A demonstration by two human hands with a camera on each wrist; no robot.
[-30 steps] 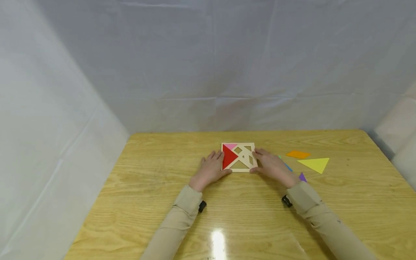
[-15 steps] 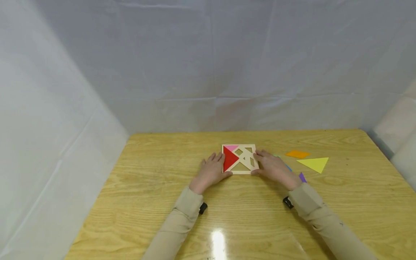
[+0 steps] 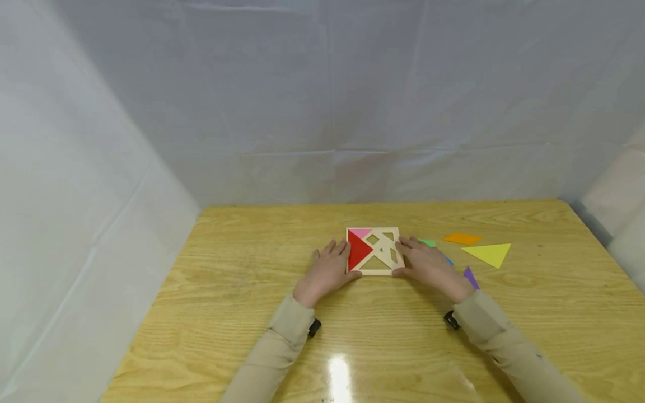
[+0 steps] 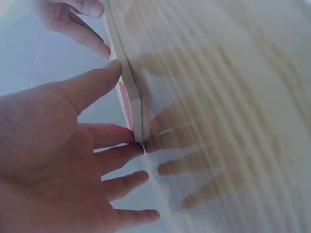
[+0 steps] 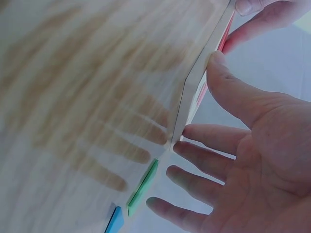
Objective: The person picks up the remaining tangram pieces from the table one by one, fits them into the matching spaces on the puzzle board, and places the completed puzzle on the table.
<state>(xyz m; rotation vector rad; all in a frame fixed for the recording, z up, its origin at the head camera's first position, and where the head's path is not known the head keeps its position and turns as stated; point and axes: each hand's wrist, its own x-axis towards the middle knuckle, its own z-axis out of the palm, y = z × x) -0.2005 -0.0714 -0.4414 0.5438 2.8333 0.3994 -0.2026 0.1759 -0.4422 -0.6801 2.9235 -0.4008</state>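
Note:
A pale wooden tangram board lies on the table in the head view, with a large red triangle and a pink piece in its cutouts. Its other cutouts show bare tabletop. At the board's left side, my left hand presses with the thumb on the near edge and fingertips along the left edge. My right hand mirrors this at the right side. Both wrist views show mostly straight, spread fingers; the thumb and index tips touch the board's rim.
Right of the board lie an orange parallelogram, a yellow triangle and a purple piece. Green and blue pieces sit close by the right hand, partly hidden behind it in the head view. White sheeting rises behind the table.
The board has slid toward the person and slightly right, both hands moving with it. More of the green piece now shows beyond the right hand.

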